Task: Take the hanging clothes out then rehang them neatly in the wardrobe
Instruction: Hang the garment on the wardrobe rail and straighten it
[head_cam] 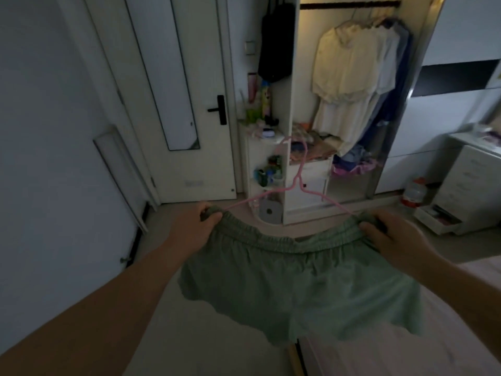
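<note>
Since the green shorts [295, 283] are light and limp, keep your left hand [193, 229] and right hand [398, 237] pinching their waistband ends over the pink hanger [295, 183].

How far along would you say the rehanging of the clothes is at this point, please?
Partly done: several light and blue garments already hang on the wardrobe rail. In hand: left hand and right hand grip the green shorts at the waistband, on a pink hanger. Left: hooking it on the rail.

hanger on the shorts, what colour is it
Pink. The hanger shows best in the head view, rising above the green shorts against the white wardrobe.
</note>
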